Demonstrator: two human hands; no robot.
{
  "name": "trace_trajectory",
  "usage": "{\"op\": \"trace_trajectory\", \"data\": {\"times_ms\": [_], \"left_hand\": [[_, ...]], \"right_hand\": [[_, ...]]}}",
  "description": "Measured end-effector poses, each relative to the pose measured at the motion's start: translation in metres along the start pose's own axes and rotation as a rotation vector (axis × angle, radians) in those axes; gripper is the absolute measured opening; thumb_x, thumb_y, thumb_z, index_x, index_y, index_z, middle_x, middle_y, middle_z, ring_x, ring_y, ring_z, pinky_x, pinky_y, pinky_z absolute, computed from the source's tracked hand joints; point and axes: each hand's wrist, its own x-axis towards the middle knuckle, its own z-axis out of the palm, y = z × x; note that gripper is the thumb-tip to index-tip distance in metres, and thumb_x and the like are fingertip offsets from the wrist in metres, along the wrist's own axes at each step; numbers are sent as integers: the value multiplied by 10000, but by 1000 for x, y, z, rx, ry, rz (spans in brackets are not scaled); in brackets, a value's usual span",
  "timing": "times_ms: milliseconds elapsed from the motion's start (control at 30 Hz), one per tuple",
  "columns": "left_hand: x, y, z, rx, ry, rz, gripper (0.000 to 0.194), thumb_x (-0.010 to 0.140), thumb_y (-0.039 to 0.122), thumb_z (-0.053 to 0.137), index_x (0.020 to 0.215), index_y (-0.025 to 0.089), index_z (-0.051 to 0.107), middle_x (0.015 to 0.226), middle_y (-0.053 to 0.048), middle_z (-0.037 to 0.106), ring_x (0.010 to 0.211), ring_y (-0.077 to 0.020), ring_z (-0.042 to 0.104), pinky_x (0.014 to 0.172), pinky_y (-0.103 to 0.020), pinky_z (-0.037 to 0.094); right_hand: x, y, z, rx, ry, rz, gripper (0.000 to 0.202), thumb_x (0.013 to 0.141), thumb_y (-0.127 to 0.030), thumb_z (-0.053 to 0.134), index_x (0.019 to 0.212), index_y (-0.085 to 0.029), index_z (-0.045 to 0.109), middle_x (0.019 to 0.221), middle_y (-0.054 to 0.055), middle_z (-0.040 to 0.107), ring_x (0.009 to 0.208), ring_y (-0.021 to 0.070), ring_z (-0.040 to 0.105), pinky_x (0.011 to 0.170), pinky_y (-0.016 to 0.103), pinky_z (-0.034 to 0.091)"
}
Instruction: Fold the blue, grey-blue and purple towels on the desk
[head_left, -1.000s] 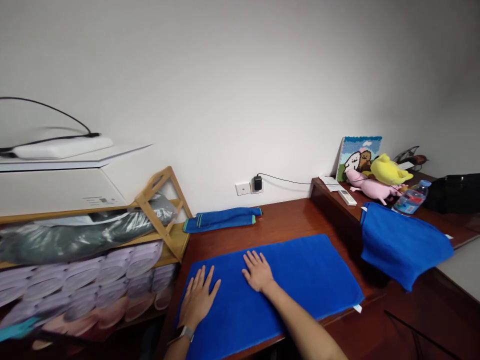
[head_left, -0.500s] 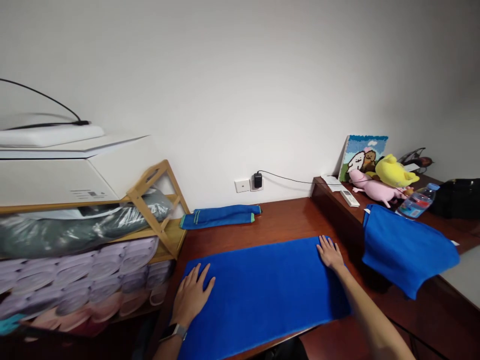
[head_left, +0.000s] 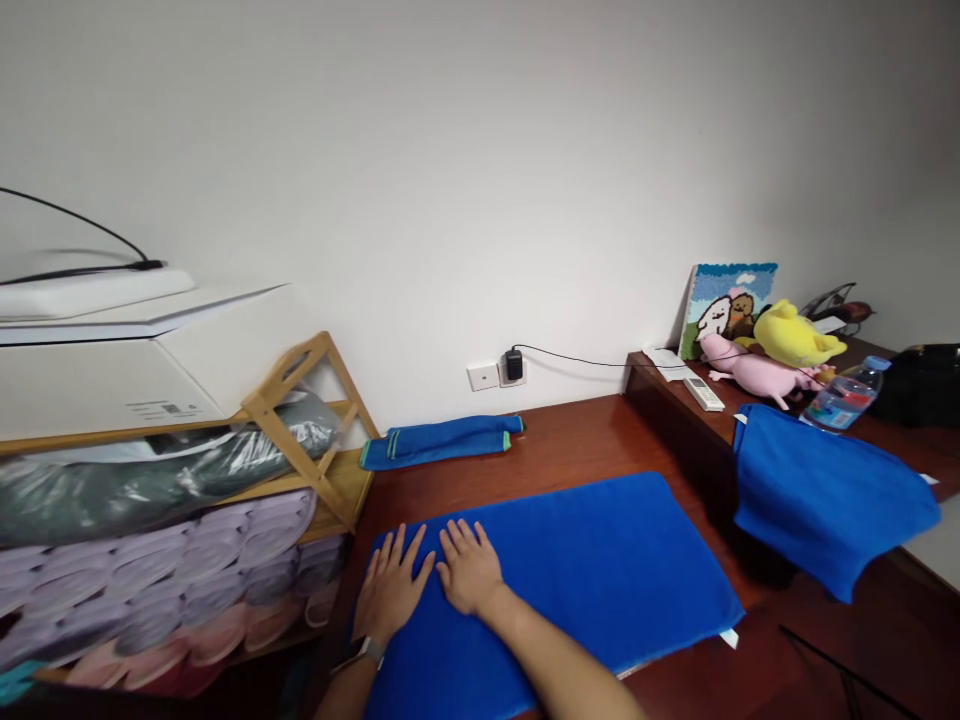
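A blue cloth (head_left: pixel 592 560) is spread flat over the reddish-brown wooden table (head_left: pixel 577 430), with a small white tag at its right corner. My left hand (head_left: pixel 390 590) lies on the cloth's left end, fingers spread, a watch on the wrist. Close beside it, my right hand (head_left: pixel 470 568) rests palm down on the same cloth, fingers extended. Neither hand holds anything. Behind the cloth, near the wall, lies a folded blue cloth (head_left: pixel 442 441) with green edging. Another blue cloth (head_left: pixel 832 490) hangs over the raised ledge at the right.
On the right ledge (head_left: pixel 679 415) are a remote (head_left: pixel 703 393), pink and yellow plush toys (head_left: pixel 796 336), a bottle (head_left: pixel 847 395) and a picture (head_left: pixel 727 310). A wooden rack (head_left: pixel 296 440) with slippers and a white box stands left. A plugged-in charger (head_left: pixel 514 363) trails a cable.
My right hand has moved left across the cloth, from its far right end to beside my left hand. The cloth's right corner and tag now show. The view has shifted slightly.
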Motion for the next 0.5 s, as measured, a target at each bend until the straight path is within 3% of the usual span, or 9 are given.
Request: {"op": "trace_trajectory", "data": {"times_ms": [100, 267, 333, 400, 500], "left_hand": [[0, -4, -4, -21, -9, 5, 743, 993, 688, 362, 1595, 271, 486, 1714, -135, 408, 1577, -368, 370, 1260, -577, 317], [0, -5, -4, -48, -21, -19, 759, 984, 707, 356, 1611, 291, 455, 1736, -119, 370, 1591, -361, 345, 1273, -588, 290], [1, -7, -1, -41, -30, -24, 770, 978, 709, 357, 1618, 291, 441, 1742, -120, 358, 1596, -355, 336, 1281, -582, 276], [3, -9, 2, -34, -35, -36, 780, 975, 707, 350, 1618, 276, 443, 1742, -130, 354, 1598, -360, 331, 1282, -575, 273], [5, -14, 4, -27, -32, -55, 793, 971, 694, 348, 1606, 234, 467, 1724, -156, 383, 1588, -387, 341, 1268, -589, 295]], "right_hand": [[-20, 64, -28, -59, 18, 129, 658, 1114, -492, 243, 1687, -174, 298, 1749, 96, 240, 1641, 233, 171, 1337, 487, 107], [-106, 229, -102, -262, 66, 526, 651, 1114, -483, 185, 1706, -217, 239, 1764, 65, 210, 1645, 220, 151, 1328, 465, 80], [-140, 285, -127, -303, 54, 677, 660, 1111, -485, 165, 1713, -215, 197, 1774, 41, 182, 1648, 211, 131, 1327, 448, 79], [-165, 323, -143, -315, 51, 769, 674, 1107, -490, 160, 1716, -200, 167, 1781, 32, 157, 1650, 205, 112, 1327, 428, 85], [-177, 349, -150, -310, 59, 802, 690, 1103, -497, 138, 1718, -186, 143, 1786, 33, 141, 1653, 199, 92, 1326, 421, 88]]}}
